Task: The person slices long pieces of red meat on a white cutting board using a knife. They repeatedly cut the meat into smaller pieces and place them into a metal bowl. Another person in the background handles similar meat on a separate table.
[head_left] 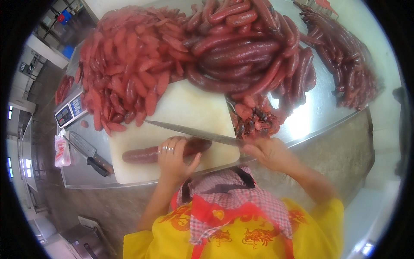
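A dark red sausage (pixel 140 156) lies crosswise near the front of the white cutting board (pixel 200 101). My left hand (pixel 173 156), with rings on a finger, is wrapped over its middle and presses it to the board. My right hand (pixel 272 153) grips a long knife (pixel 194 131) at the board's right edge; its handle is hidden in the fist. The blade points left across the board, just beyond the sausage. Slantwise-cut sausage slices (pixel 129 56) are heaped at the board's far left. Scraps and end pieces (pixel 254 118) lie beside its right edge.
Whole sausages (pixel 241 54) are piled behind the board; another bunch (pixel 345 62) lies far right. At the left are a scale (pixel 69 111), a cleaver-like blade (pixel 82 144), a black-handled knife (pixel 98 166) and a plastic bag (pixel 61 150). The metal table's front edge (pixel 142 184) runs before me.
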Demonstrator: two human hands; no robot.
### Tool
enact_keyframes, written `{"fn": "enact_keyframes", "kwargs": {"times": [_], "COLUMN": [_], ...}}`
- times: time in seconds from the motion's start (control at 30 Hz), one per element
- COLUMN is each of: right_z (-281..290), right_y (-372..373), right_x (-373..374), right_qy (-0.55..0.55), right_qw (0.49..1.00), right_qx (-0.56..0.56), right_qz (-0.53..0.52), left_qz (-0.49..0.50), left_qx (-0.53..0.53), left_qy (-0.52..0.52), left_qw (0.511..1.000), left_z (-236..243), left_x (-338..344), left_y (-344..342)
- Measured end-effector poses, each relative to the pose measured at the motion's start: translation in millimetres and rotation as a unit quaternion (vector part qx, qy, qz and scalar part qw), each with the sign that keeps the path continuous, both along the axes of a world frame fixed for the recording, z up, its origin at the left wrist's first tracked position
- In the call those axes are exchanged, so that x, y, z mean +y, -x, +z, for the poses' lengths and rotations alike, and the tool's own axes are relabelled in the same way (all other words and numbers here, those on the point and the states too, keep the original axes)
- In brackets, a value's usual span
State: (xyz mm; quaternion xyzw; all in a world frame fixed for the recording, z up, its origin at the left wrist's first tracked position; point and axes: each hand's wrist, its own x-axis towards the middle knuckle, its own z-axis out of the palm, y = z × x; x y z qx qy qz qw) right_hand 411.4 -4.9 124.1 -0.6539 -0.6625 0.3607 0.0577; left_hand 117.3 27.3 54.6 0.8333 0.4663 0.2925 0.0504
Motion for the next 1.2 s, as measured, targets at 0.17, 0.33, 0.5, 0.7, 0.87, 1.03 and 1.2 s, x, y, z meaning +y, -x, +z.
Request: {"fn": "enact_keyframes", "kwargs": {"times": [0.17,0.33,0.5,0.7,0.87,1.03,1.2], "right_z": [-9.7,-34.3,-47.7,-35.9,-50.6,-43.0,-25.1], "right_y": [11.6,55.3,64.5,46.3,77.3,76.1,43.0], "right_x": [-8.4,-24.2,-41.7,-100.2,-63.4,-47.0,-98.5], "right_qy": [-0.053,-0.075,-0.069,-0.036,-0.063,0.035,0.214], "right_qw": [0.998,0.994,0.985,0.98,0.969,0.963,0.916], "right_qx": [-0.01,0.029,0.013,-0.048,-0.015,0.052,0.128], "right_qz": [-0.036,-0.08,-0.157,-0.189,-0.24,-0.262,-0.314], "left_qz": [0.001,-0.08,-0.035,-0.035,-0.063,-0.058,-0.052], "left_qx": [0.136,0.109,0.134,0.126,0.134,0.108,0.126], "left_qy": [0.127,0.119,0.175,0.193,0.144,0.111,0.174], "left_qw": [0.983,0.984,0.975,0.972,0.978,0.986,0.975], "left_z": [12.6,17.2,14.4,7.0,3.7,5.2,8.8], "left_x": [17.5,35.3,41.5,42.3,39.3,42.1,47.6], "left_y": [5.7,-10.4,-21.1,-19.2,-20.8,-21.5,-21.4]}}
